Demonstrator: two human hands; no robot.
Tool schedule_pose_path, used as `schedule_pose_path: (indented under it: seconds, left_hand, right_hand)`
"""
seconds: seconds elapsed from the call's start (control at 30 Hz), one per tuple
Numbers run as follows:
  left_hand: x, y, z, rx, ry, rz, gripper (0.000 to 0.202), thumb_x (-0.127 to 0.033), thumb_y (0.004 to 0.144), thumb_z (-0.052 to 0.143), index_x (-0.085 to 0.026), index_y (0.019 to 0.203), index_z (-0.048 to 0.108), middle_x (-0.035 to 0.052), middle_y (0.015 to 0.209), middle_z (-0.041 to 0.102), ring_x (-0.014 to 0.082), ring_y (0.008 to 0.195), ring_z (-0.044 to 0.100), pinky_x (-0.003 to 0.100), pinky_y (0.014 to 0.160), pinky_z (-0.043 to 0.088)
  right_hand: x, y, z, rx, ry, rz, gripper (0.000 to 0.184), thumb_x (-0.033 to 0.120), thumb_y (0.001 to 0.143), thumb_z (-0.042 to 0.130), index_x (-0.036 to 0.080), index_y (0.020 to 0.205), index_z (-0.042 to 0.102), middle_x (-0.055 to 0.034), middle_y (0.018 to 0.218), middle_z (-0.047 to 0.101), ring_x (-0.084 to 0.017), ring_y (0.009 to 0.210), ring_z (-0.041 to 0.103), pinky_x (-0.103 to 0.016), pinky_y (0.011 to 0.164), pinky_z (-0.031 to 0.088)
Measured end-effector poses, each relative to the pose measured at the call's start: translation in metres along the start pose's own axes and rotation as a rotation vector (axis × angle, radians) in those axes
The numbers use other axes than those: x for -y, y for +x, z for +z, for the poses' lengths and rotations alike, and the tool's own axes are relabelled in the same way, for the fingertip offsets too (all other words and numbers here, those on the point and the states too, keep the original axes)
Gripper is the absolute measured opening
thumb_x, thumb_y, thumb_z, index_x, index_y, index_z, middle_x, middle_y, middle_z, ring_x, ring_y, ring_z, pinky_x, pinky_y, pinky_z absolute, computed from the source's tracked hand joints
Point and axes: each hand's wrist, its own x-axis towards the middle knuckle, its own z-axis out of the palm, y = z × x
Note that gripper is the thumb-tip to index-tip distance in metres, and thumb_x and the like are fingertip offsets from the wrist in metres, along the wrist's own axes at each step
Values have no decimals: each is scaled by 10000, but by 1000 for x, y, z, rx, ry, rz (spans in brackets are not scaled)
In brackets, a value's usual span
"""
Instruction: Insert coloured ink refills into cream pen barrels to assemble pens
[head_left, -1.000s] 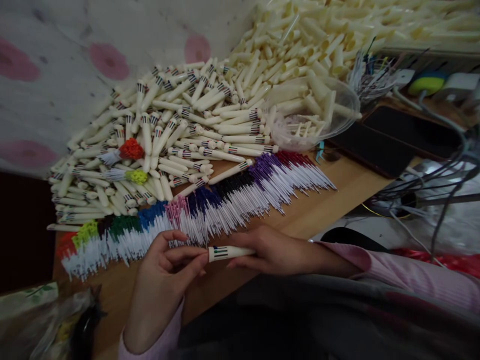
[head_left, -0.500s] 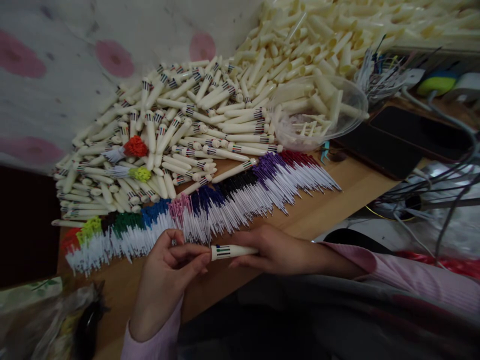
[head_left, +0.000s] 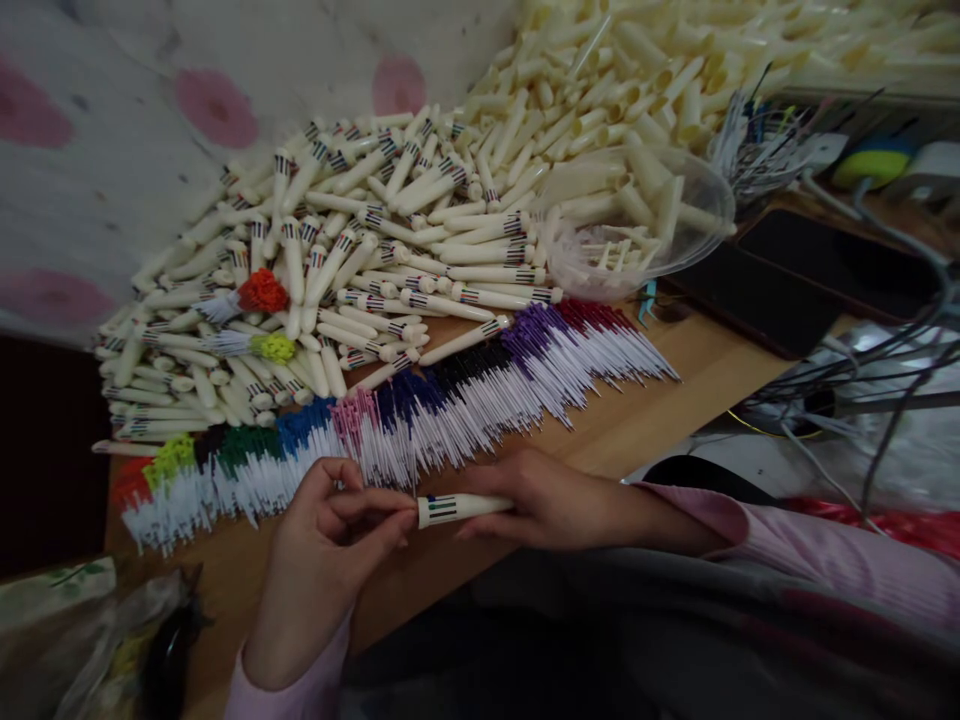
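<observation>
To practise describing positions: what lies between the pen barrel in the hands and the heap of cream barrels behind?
In the head view, a row of white refills with coloured ends, fanned along the wooden table beyond the pen barrel.

Dim, soft indoor light, prob. from upper right: pale tube heap (head_left: 637,60) brightest, no hard shadows. Mid-frame pen barrel (head_left: 461,508) fairly sharp; bottom & left corners murky, blurred. Wide-angle bend at edges.
</observation>
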Motion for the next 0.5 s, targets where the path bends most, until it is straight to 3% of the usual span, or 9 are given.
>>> schedule_pose_path:
  seconds: [0.13,0.33,0.5]
  left_hand:
    - [-4,-4,2,27,-140,-57,357,-235,701,726,-274,849,404,-87,697,772,121,564,686,219,573,553]
    - [-10,-8,1,1,-134,-102,323,-219,724,716,-276,854,426,-100,685,755,98,563,656,200,594,544]
    - [7,-8,-2,48,-121,-32,306,-305,735,770,-270,826,480,-69,668,751,125,526,666,201,527,555]
  right_hand:
    - [0,0,0,4,8,-14,254,340,954,633,149,1118,669,11,783,647,-83,622,533,-181,583,371]
    - [-1,-1,2,-11,37,-38,301,359,957,625,166,1186,654,-25,916,702,-98,684,584,-195,632,414]
    - [1,-1,0,5,34,-27,295,356,954,630,171,1183,653,-28,965,716,-103,738,619,-190,637,433]
